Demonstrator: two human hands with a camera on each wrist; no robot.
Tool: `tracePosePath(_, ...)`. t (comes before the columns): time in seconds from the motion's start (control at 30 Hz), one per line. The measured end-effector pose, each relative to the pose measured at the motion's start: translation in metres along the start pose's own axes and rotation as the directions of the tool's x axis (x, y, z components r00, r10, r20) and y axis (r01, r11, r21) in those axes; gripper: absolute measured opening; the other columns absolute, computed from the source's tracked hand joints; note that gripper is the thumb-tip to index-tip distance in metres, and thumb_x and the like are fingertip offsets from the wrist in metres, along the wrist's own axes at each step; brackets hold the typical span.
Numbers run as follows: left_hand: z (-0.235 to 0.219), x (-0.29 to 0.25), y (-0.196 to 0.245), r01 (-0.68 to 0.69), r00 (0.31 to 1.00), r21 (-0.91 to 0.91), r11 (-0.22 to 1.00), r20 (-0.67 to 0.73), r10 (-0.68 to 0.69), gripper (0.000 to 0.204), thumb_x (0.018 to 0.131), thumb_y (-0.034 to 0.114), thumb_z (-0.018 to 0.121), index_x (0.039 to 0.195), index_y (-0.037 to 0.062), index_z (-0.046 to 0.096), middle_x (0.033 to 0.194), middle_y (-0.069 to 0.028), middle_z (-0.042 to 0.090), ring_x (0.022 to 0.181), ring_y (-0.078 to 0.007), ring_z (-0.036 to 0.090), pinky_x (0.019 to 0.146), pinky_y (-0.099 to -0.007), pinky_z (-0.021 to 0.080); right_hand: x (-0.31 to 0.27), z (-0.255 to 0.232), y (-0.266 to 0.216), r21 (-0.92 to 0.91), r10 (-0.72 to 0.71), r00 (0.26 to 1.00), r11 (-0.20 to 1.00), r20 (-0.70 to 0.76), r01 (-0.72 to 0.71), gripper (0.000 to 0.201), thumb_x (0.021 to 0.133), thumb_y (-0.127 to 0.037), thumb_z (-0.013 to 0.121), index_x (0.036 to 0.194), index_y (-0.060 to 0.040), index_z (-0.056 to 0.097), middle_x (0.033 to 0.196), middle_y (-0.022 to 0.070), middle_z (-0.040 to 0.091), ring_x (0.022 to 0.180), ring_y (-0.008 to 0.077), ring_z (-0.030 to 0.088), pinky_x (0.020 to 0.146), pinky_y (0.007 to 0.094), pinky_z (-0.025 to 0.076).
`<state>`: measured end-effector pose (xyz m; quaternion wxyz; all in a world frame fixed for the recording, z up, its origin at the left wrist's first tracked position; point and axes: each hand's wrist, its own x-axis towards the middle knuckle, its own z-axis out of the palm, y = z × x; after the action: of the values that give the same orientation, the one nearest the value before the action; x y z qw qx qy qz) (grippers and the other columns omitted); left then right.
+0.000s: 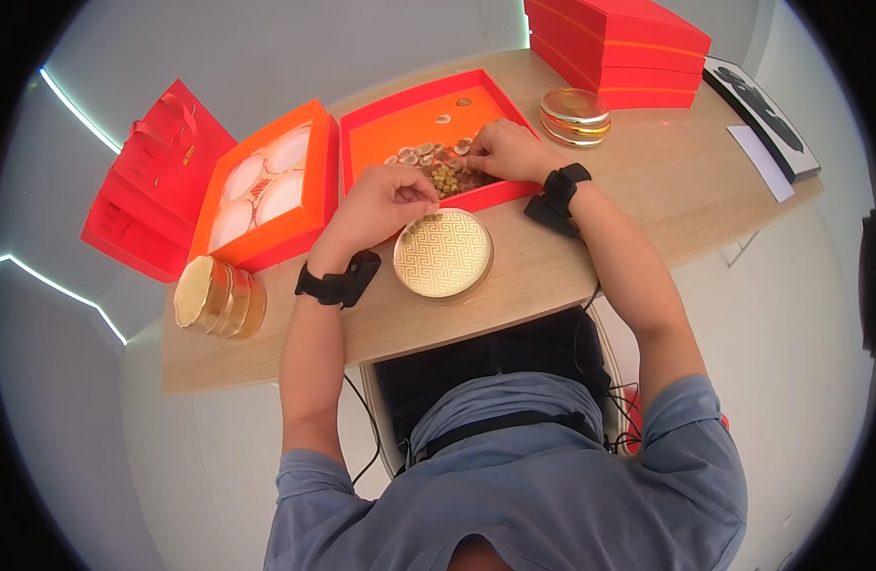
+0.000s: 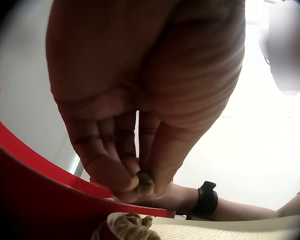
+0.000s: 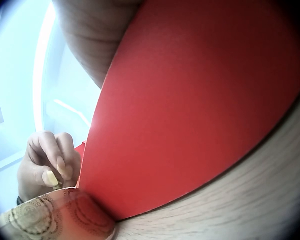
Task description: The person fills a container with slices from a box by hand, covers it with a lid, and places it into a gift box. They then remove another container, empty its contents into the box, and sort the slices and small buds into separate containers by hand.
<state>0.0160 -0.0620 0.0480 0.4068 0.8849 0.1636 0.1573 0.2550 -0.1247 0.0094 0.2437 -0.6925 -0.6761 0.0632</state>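
Observation:
My left hand point(image 1: 373, 207) is over the far left edge of a round container point(image 1: 443, 252) with a gold maze pattern. In the left wrist view the thumb and fingers of that hand point(image 2: 140, 90) pinch a small greenish-brown piece point(image 2: 145, 183); similar pieces point(image 2: 132, 226) lie in the container below. My right hand point(image 1: 509, 152) reaches into an open red box point(image 1: 390, 112), fingertips down at a pile of round slices point(image 1: 424, 150) and yellowish-green pieces point(image 1: 445, 179). The box wall point(image 3: 190, 105) hides its fingers in the right wrist view, so what they hold cannot be told.
Left of the box stand an orange box with round white inserts point(image 1: 314, 190), a red bag point(image 1: 157, 181) and gold jars point(image 1: 221, 297). Stacked gold-rimmed tins point(image 1: 575, 119), stacked red boxes point(image 1: 638, 57) and a black-framed item point(image 1: 762, 119) stand behind and to the right.

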Motion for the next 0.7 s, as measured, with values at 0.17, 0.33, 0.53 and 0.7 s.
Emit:
tracePosePath(0.17,0.0,0.0,-0.004,0.024,1.0,-0.089,0.996,0.018,-0.022,0.012,0.08,-0.004,0.07,0.091,-0.0003,0.07,0.082,-0.0031,0.067,0.076,-0.0075,0.063,0.069,-0.0213,0.052,0.002,0.003,0.003,0.011,-0.003,1.0,1.0,0.006,0.003,0.03,0.083,-0.031,0.07,0.076,-0.0017,0.07,0.068,0.0178,0.064,0.067,0.0326,0.063,0.064,0.0424,0.048)
tracePosePath(0.33,0.002,0.002,-0.009,-0.01,0.998,-0.027,1.0,0.067,0.011,0.014,0.079,-0.005,0.071,0.093,-0.0005,0.07,0.082,-0.003,0.066,0.076,-0.008,0.063,0.07,-0.0216,0.052,0.003,0.004,0.004,0.026,0.01,1.0,1.0,0.016,-0.01,0.029,0.083,-0.03,0.07,0.077,-0.0019,0.071,0.069,0.0177,0.065,0.067,0.0323,0.063,0.065,0.0422,0.049)
tracePosePath(0.53,0.003,0.001,-0.007,-0.018,0.998,-0.022,1.0,0.06,0.019,0.014,0.08,-0.003,0.071,0.093,-0.0002,0.071,0.078,-0.0013,0.064,0.074,-0.0066,0.06,0.066,-0.0212,0.049,0.001,0.002,0.001,0.018,0.019,1.0,1.0,0.02,-0.019,0.027,0.083,-0.029,0.07,0.076,-0.0028,0.071,0.071,0.0173,0.066,0.069,0.032,0.064,0.066,0.0416,0.049)
tracePosePath(0.7,-0.01,-0.005,-0.001,-0.011,0.985,0.016,1.0,0.171,0.008,0.016,0.075,0.005,0.078,0.09,0.0022,0.072,0.074,-0.0008,0.061,0.07,-0.0082,0.054,0.064,-0.0246,0.043,0.002,0.003,0.003,0.011,0.008,1.0,1.0,0.019,-0.008,0.026,0.083,-0.029,0.07,0.077,-0.0034,0.072,0.071,0.0168,0.067,0.069,0.0318,0.065,0.067,0.0413,0.05)
